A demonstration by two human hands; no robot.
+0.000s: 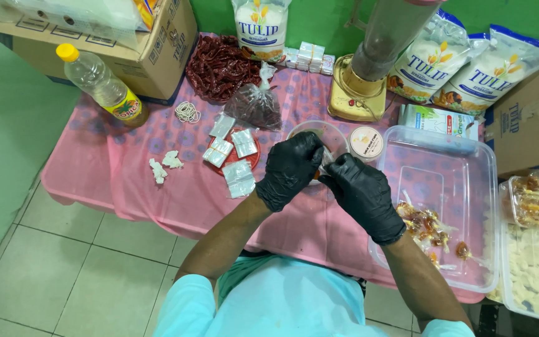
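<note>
Head view, read left to right. At the far left a cardboard box point(151, 56) and a yellow-capped bottle of oil point(102, 84) stand on the table point(176, 193), which is covered in a pink flowered cloth; next come a coil of rubber bands point(187, 112), white crumpled scraps point(165, 165), a heap of dried red chillies point(219, 65) and small clear sachets point(232, 156) lying on and around a red lid. At centre both hands, in black gloves, meet over a small clear plastic bowl point(335, 132). The left hand point(291, 168) is curled, fingertips pinched on something small and orange at the bowl's near rim; the right hand point(360, 193) is likewise closed, fingers bent toward the same spot — the two touch, and neither is clearly nearer. The pinched item lies between the fingertips, just in front of the bowl, but the gloves hide nearly all of it, so its shape and long axis cannot be told. Just right of the bowl sits a round lidded tub point(366, 142), with a blender point(369, 68) behind. Further right — a large clear container point(469, 181) holding small twisted orange packets point(425, 224), flour bags point(463, 62) behind, and a tray of pale pieces point(534, 268) cut off by the frame.
</note>
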